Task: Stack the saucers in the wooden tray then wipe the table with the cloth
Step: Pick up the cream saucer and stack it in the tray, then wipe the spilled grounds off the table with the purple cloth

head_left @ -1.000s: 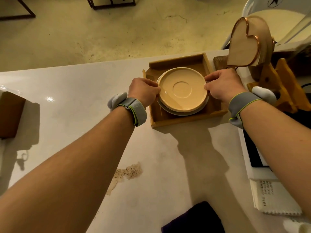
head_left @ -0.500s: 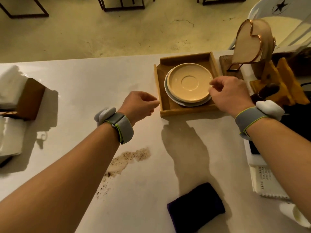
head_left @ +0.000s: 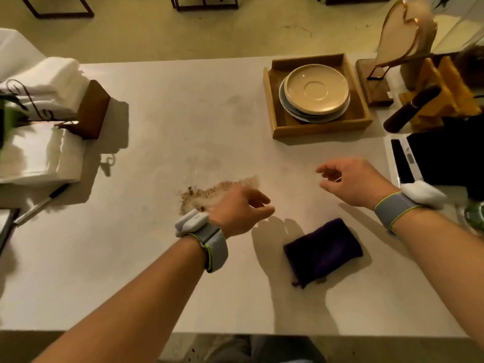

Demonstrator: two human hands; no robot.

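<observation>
- At the far right of the table (head_left: 157,271), the saucers (head_left: 316,91) are stacked in the wooden tray (head_left: 320,128); the top one sits a bit off-centre on the ones under it.
- Stacking is judged done; wiping is not yet begun.
- Near the front edge, the cloth (head_left: 323,251) lies folded & untouched, dark, just right of centre.
- A brown crumb spill (head_left: 209,193) is seen mid-table, just beyond the left hand (head_left: 239,212) & partly hidden by it.
- Left hand: held over the table, fingers loosely curled & apart, nothing gripped.
- Right hand (head_left: 352,183): also held over the table, fingers half open, nothing gripped; it is near the cloth but not touching it.
- Next step, as judged: cloth to be picked up, prob. w/ the right hand, then passed over the spill.
- Risk 1: crumbs could be pushed off the front edge onto the floor if the wipe is drawn straight toward the body.
- Risk 2: dry crumbs could be smeared or scattered if the cloth is dragged flat instead of gathered inward.
- Risk 3: a wide sweep to the right could knock the tray, & the off-centre stack could slide.
- Risk 4: the pen (head_left: 42,203) at the left edge & the phone (head_left: 404,159) at the right could be bumped by a careless pass.
- Risk 5: the cloth could unfold on pickup & trail through the spill.
</observation>
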